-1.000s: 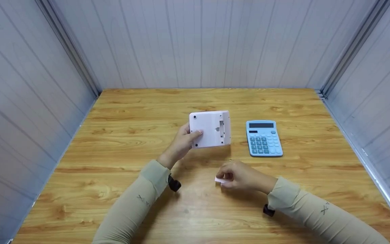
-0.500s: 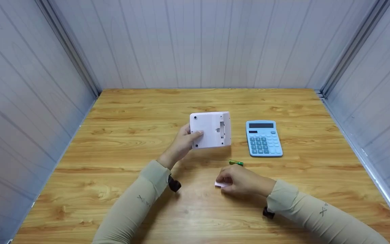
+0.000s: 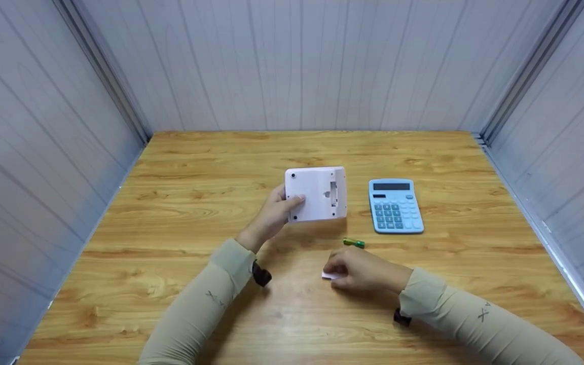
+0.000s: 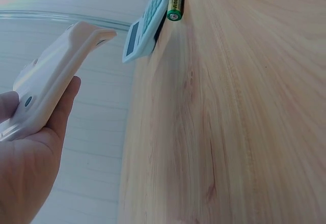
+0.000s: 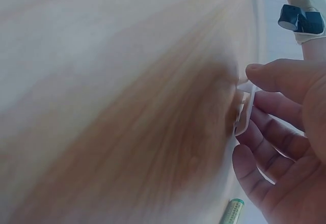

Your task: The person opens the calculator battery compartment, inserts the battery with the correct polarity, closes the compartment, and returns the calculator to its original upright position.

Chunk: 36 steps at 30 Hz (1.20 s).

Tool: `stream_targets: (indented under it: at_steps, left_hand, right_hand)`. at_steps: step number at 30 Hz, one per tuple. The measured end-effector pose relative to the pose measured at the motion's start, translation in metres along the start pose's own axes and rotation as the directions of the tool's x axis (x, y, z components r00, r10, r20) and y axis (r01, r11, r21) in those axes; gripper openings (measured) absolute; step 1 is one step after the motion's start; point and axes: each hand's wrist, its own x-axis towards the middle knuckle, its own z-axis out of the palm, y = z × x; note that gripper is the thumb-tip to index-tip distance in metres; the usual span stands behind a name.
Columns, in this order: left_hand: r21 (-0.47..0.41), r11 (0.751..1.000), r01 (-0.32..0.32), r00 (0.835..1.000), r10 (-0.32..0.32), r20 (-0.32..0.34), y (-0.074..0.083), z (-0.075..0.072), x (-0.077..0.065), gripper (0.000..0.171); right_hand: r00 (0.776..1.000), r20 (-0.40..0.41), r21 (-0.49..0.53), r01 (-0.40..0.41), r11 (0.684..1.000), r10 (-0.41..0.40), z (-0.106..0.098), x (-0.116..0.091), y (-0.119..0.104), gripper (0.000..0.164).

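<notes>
Battery (image 3: 354, 243) now in sight on the surface (image 3: 170, 213), near side of blue calculator (image 3: 396, 206), seemingly let go; right hand (image 3: 365, 268) has shifted nearer, pinching small white piece (image 3: 327, 276). Left hand (image 3: 271, 208) grips white device (image 3: 312, 186) left of blue calculator, slot (image 3: 333, 194) uncovered.

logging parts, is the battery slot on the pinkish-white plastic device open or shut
Open: the head view shows the slot as an uncovered rectangular recess in the device, held by the left hand.
</notes>
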Motion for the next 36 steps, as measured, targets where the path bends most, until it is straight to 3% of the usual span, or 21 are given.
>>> stream_targets:
  at_steps: [7, 16, 22, 36]
  left_hand:
    - [0.003, 1.000, 0.009, 1.000, -0.009, -0.006, 0.001, 0.000, 0.000, 0.046]
    - [0.012, 1.000, -0.002, 1.000, 0.002, -0.004, 0.001, -0.002, 0.001, 0.047]
    - [0.005, 1.000, -0.003, 1.000, 0.003, 0.004, 0.000, -0.004, 0.002, 0.048]
    - [-0.001, 1.000, -0.015, 1.000, 0.015, -0.004, 0.000, -0.005, 0.000, 0.048]
  right_hand:
    - [1.000, -0.010, 0.017, -0.028, 0.999, 0.028, -0.007, -0.003, 0.000, 0.024]
    - [0.987, -0.157, 0.010, 0.047, 0.999, -0.045, -0.029, -0.006, 0.005, 0.030]
    - [0.970, -0.242, 0.037, 0.036, 0.999, -0.026, -0.043, -0.008, 0.011, 0.032]
    - [0.950, -0.297, 0.083, -0.073, 0.994, 0.095, -0.059, -0.011, 0.030, 0.035]
